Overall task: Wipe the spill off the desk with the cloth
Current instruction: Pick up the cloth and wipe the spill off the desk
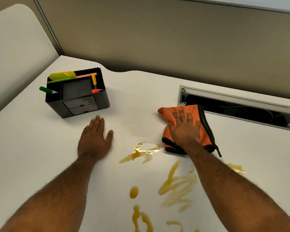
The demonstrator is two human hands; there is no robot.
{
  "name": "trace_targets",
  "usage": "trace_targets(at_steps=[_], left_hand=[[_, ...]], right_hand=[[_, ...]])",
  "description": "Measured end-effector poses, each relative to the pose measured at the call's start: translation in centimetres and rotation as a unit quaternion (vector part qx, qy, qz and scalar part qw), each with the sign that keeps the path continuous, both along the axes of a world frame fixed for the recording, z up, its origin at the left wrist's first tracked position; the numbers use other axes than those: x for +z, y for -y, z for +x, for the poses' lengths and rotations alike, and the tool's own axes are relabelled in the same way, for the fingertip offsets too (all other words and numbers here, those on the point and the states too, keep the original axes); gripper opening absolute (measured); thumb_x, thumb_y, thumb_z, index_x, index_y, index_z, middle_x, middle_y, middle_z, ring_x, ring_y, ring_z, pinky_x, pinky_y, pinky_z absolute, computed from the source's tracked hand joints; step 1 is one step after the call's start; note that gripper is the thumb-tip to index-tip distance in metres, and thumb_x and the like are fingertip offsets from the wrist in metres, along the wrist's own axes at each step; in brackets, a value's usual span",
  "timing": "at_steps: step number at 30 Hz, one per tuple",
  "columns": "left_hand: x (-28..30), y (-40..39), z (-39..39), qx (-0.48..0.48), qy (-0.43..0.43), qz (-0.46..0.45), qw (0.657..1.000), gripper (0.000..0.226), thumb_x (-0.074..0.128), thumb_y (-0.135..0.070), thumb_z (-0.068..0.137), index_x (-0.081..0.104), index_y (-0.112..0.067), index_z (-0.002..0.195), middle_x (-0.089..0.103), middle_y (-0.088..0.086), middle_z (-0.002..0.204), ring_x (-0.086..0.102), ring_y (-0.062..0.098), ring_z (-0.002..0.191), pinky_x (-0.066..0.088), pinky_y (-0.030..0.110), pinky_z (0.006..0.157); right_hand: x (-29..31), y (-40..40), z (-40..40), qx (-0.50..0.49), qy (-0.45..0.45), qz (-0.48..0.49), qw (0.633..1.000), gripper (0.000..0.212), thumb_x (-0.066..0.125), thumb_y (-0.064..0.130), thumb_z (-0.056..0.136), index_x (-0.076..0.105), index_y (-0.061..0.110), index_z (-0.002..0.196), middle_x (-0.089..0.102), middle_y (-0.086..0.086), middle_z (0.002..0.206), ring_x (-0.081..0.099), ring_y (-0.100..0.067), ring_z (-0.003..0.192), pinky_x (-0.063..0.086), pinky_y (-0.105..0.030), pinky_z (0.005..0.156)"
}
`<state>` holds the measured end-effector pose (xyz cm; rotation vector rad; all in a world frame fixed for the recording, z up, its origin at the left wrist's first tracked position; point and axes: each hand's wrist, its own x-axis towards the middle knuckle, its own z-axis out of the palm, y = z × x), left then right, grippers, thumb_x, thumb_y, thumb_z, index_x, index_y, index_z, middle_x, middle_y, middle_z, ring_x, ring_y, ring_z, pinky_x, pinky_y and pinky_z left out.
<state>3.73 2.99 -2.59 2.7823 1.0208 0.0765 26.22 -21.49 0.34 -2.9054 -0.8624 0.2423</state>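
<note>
An amber liquid spill (174,186) streaks the white desk (40,148) in several puddles and smears, from the middle down to the near edge. An orange cloth with black trim (206,129) lies folded on the desk, just beyond and right of the spill. My right hand (185,129) presses flat on the cloth, fingers spread. My left hand (95,139) rests flat and empty on the bare desk, left of the spill, fingers together.
A black desk organiser (80,96) with pens and coloured notes stands at the back left, just beyond my left hand. An open cable slot with a raised lid (238,104) lies right behind the cloth. A beige partition wall (157,39) closes the desk's far side.
</note>
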Motion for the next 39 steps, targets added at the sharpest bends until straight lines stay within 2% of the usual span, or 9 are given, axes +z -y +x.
trace_targets(at_steps=[6, 15, 24, 33, 36, 39], left_hand=[[0.0, 0.1, 0.1, 0.005, 0.001, 0.003, 1.000, 0.078, 0.008, -0.060, 0.091, 0.008, -0.016, 0.154, 0.003, 0.001, 0.163, 0.003, 0.017, 0.151, 0.008, 0.036, 0.122], [0.2, 0.4, 0.3, 0.008, 0.004, 0.013, 1.000, 0.077, 0.010, -0.059, 0.091, 0.009, -0.016, 0.154, 0.005, 0.001, 0.163, 0.005, 0.018, 0.150, 0.009, 0.037, 0.122], [0.2, 0.4, 0.3, 0.009, 0.006, 0.028, 1.000, 0.072, 0.015, -0.055, 0.094, 0.011, -0.016, 0.154, 0.007, 0.000, 0.163, 0.006, 0.017, 0.150, 0.008, 0.034, 0.121], [0.2, 0.1, 0.2, 0.004, 0.007, 0.031, 0.999, 0.067, 0.014, -0.048, 0.095, 0.011, -0.016, 0.154, 0.009, 0.001, 0.163, 0.008, 0.017, 0.150, 0.008, 0.034, 0.120], [0.3, 0.2, 0.1, 0.003, 0.003, 0.028, 1.000, 0.065, 0.013, -0.047, 0.096, 0.009, -0.017, 0.154, 0.007, 0.001, 0.163, 0.006, 0.017, 0.150, 0.007, 0.035, 0.121], [0.3, 0.1, 0.3, -0.001, 0.001, 0.025, 1.000, 0.062, 0.017, -0.045, 0.099, 0.008, -0.017, 0.154, 0.005, 0.001, 0.163, 0.004, 0.017, 0.150, 0.006, 0.034, 0.121]], right_hand=[[-0.1, 2.8, 1.4, 0.026, 0.017, -0.009, 0.999, 0.061, 0.012, 0.056, 0.099, -0.001, 0.033, 0.153, -0.002, 0.006, 0.164, -0.001, -0.023, 0.151, 0.001, -0.050, 0.121], [-0.1, -1.5, 0.3, -0.029, 0.010, 0.018, 0.999, 0.065, 0.012, 0.056, 0.098, 0.005, 0.027, 0.155, 0.002, -0.002, 0.164, 0.000, -0.029, 0.151, 0.002, -0.049, 0.121], [-0.1, -9.4, -2.2, 0.066, 0.019, 0.030, 0.997, 0.068, 0.015, 0.060, 0.095, 0.010, 0.027, 0.154, 0.007, -0.004, 0.164, 0.003, -0.032, 0.150, 0.004, -0.052, 0.121], [-0.4, -12.6, -6.8, 0.198, 0.019, 0.006, 0.980, 0.073, 0.016, 0.067, 0.090, 0.005, 0.034, 0.153, 0.001, -0.001, 0.164, -0.002, -0.030, 0.150, -0.003, -0.055, 0.119], [-0.4, -11.9, -6.7, 0.208, 0.025, 0.007, 0.978, 0.068, 0.018, 0.062, 0.092, 0.007, 0.036, 0.153, 0.002, 0.003, 0.164, -0.001, -0.026, 0.151, -0.006, -0.056, 0.117], [-0.3, -10.9, -6.0, 0.178, 0.032, 0.014, 0.983, 0.065, 0.018, 0.059, 0.093, 0.009, 0.036, 0.153, 0.004, 0.006, 0.164, 0.000, -0.025, 0.151, -0.008, -0.060, 0.115]])
